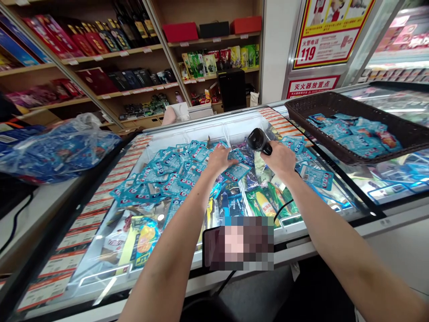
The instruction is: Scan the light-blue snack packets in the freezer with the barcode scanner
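My left hand (220, 159) is over a spread of small blue snack packets (172, 162) on the glass top of a freezer. Its thumb lies against one blue snack packet (237, 172), and the fingers are partly hidden as they close on it. In my right hand (282, 159) is a black barcode scanner (258, 140), its head tilted toward the packets on the left. The scanner's cable (283, 209) runs down from below this hand. Another blue packet (315, 177) lies to the right of my right wrist.
A brown basket (362, 154) with more blue packets stands on the right. At left sits a clear plastic bag (63, 147) of blue packets. A phone (212, 250) is at the freezer's near edge. Stocked shelves (127, 51) line the back.
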`<state>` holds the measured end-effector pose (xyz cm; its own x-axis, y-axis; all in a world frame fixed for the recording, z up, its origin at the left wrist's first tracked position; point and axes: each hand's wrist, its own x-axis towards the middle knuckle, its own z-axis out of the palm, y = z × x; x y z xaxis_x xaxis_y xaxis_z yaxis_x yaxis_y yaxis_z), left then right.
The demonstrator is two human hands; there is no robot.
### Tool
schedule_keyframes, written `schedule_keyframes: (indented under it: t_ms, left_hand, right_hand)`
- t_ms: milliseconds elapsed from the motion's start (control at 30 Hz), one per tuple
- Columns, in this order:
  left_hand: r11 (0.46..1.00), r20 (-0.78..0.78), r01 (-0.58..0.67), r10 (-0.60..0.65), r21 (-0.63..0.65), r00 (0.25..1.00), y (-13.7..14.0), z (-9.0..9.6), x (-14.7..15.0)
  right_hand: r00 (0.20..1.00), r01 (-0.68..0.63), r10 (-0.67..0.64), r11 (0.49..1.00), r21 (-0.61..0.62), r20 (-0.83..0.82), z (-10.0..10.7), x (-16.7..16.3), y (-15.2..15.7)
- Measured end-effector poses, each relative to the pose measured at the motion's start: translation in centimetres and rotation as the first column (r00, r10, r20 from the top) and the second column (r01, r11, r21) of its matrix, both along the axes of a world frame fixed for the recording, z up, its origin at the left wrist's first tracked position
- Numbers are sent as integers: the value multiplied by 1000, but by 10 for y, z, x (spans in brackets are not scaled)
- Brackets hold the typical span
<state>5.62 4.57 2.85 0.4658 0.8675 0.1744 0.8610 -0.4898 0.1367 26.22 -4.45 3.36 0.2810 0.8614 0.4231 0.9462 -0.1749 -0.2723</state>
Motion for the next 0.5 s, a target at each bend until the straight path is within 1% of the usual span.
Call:
schedule_keyframes:
  t_ms: [67, 133, 167, 233, 300, 333, 400, 433, 467, 500]
  left_hand:
    - [999, 76, -53, 53, 0, 996, 3, 2, 0]
    - [995, 241, -97, 89, 22, 966, 3, 4, -5]
    - [993, 343, -114, 94, 41, 935, 2, 4, -8]
    - [986, 548, -150, 84, 77, 832, -2, 4, -18]
    - [976, 723, -204, 85, 78, 685, -9, 0, -29]
    - [972, 794, -228, 96, 55, 600, -13, -3, -34]
    - [974, 887, -223, 141, -45, 439, -20, -11, -43]
    - [975, 906, -205, 164, -88, 390, -24, -15, -47]
    - [975, 910, -194, 176, -108, 375, -26, -19, -50]
    - [977, 900, -180, 181, -118, 395, -28, -22, -52]
  right_hand:
    - [1000, -2, 2, 1000, 15, 2, 0, 0, 0]
    - [1000, -15, 15, 999, 38, 6, -1, 0, 1]
    - [1000, -27, 26, 998, 51, 9, -1, -1, 0]
    - [998, -54, 53, 996, 67, 22, -2, -3, 0]
    - [996, -84, 82, 994, 63, 45, -1, -7, -3]
    - [993, -109, 105, 992, 58, 62, -1, -9, -4]
    - [978, -186, 179, 981, 55, 104, 0, -14, -8]
    - [966, -234, 225, 970, 58, 129, 0, -16, -10]
    - [950, -283, 271, 957, 59, 154, 1, -19, -12]
    - [934, -324, 310, 944, 58, 177, 1, -21, -14]
